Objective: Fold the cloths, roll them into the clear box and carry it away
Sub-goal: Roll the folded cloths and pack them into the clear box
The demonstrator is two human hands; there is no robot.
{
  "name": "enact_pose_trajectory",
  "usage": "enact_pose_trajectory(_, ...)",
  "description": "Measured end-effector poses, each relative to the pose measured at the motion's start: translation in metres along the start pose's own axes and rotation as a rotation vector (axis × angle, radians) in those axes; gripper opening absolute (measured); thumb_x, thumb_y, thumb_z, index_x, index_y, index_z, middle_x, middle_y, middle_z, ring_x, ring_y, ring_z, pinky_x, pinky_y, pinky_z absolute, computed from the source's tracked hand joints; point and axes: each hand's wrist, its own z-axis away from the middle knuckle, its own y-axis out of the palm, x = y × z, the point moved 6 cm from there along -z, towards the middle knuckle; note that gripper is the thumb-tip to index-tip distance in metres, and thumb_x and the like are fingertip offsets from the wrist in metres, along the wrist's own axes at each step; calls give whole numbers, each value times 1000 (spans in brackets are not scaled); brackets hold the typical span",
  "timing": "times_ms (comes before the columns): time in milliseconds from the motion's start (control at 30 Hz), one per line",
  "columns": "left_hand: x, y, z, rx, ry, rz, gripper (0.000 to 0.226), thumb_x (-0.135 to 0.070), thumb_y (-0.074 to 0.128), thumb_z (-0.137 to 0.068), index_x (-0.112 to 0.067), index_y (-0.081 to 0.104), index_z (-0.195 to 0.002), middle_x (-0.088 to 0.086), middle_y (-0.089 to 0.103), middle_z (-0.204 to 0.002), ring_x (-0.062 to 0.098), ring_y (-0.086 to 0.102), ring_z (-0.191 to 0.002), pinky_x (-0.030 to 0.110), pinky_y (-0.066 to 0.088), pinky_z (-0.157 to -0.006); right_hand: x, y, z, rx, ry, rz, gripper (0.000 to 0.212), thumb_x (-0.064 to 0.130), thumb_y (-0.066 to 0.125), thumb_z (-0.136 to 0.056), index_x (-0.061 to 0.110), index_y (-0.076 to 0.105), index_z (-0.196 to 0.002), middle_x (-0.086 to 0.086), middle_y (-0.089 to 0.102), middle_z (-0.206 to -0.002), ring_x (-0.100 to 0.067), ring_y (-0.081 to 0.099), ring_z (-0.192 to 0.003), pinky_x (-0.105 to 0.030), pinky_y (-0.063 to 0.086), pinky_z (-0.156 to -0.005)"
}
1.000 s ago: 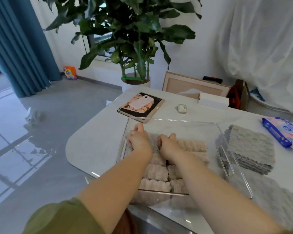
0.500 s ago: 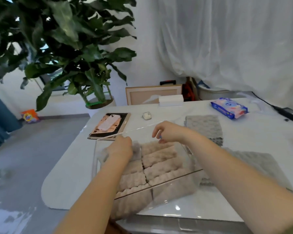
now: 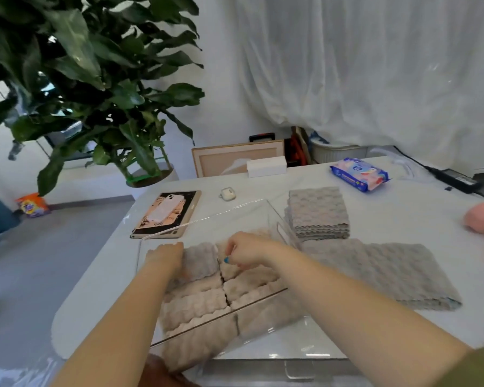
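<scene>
The clear box (image 3: 207, 219) stands on the white table (image 3: 403, 219) in front of me, with several rolled beige-grey cloths (image 3: 196, 303) packed in two columns inside. My left hand (image 3: 165, 258) presses on the farthest roll (image 3: 200, 261) of the left column, fingers curled over it. My right hand (image 3: 243, 251) is inside the box over the right column, fingers bent down onto a roll there; a small blue tag shows under the fingers. To the right of the box, one grey cloth (image 3: 380, 272) lies spread flat, and a stack of folded grey cloths (image 3: 317, 212) sits behind it.
A tablet with a phone on it (image 3: 166, 213) lies left of the box, an earbud case (image 3: 227, 193) behind. A white box (image 3: 266, 166), a wipes pack (image 3: 359, 174) and a power brick (image 3: 456, 180) sit farther back. A pink object (image 3: 482, 219) is at the right edge. A big plant (image 3: 95, 93) stands back left.
My view swung right and nearer. My right hand came back down from the box's far rim onto the rolls in the right column. My left hand stayed on the far left roll.
</scene>
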Motion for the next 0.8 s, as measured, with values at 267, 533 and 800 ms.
enact_pose_trajectory(267,8,3,-10,-203,125,-126,26,-11,58,-81,-14,50,-106,8,60,-110,28,60,-100,35,45,-72,18,74,-36,263,-39,255,46,-3,42,-88,11,54,-130,-15,54,-131,-33,54,-115,-42,47,-97)
enact_pose_trajectory(533,6,12,-14,-94,100,-156,64,-9,64,-84,-8,25,-135,13,57,-118,31,58,-106,35,42,-70,12,72,-53,179,-41,275,51,3,40,-88,20,45,-137,-11,45,-140,-29,44,-125,-35,39,-101)
enact_pose_trajectory(800,-3,16,-14,-108,194,-328,71,-7,62,-84,-10,20,-141,10,57,-117,29,58,-105,33,40,-74,6,77,-52,227,3,308,42,4,39,-90,13,42,-131,-13,48,-132,-30,48,-115,-33,39,-83)
